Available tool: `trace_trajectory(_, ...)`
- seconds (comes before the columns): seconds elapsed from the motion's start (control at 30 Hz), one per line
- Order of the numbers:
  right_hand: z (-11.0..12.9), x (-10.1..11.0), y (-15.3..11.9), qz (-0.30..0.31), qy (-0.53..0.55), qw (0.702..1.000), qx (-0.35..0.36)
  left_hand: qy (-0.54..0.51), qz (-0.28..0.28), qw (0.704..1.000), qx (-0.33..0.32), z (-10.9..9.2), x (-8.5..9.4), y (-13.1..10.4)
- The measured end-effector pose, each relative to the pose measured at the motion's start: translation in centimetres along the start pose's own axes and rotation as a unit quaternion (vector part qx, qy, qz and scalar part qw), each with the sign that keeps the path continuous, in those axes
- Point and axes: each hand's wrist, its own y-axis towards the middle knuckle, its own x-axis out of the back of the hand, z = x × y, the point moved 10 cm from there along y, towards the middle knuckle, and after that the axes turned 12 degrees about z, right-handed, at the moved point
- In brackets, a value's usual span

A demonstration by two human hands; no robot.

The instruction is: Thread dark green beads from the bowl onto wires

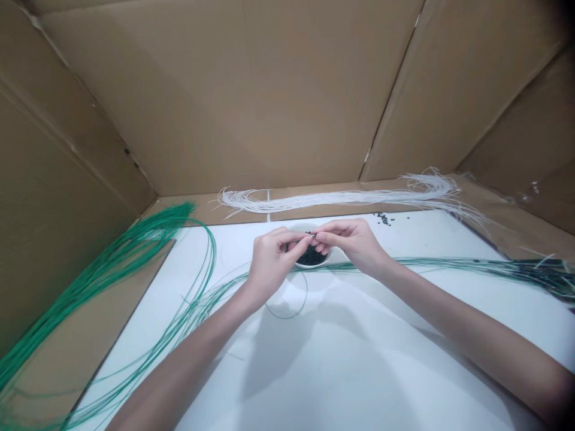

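Above a white bowl (330, 258) full of small black pieces (311, 256), my two hands meet at the fingertips. My left hand (276, 254) is closed in a pinch on a thin dark-looking strand, seemingly one of the green ones. My right hand (353, 239) pinches at the same spot, on a tiny dark piece mostly hidden by its fingers. A loop of thin green strand (287, 318) hangs below my left hand. Behind the wrists and along the bowl's near side runs a bundle of green strands (426, 262), dark with black pieces at its right end.
A thick bundle of green strands (112, 257) lies on cardboard at the left. White strands (332, 198) stretch along the back edge. Several loose black pieces (383, 219) lie on the white tabletop (323, 383) behind my right hand. Cardboard walls (251, 96) enclose the back and sides.
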Motion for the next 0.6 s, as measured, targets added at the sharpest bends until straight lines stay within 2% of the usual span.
trace_trajectory(0.6,0.63,0.22,-0.22,-0.019,-0.036,0.999,0.003,0.014,0.002,1.0,-0.005,-0.16,-0.02,-0.03)
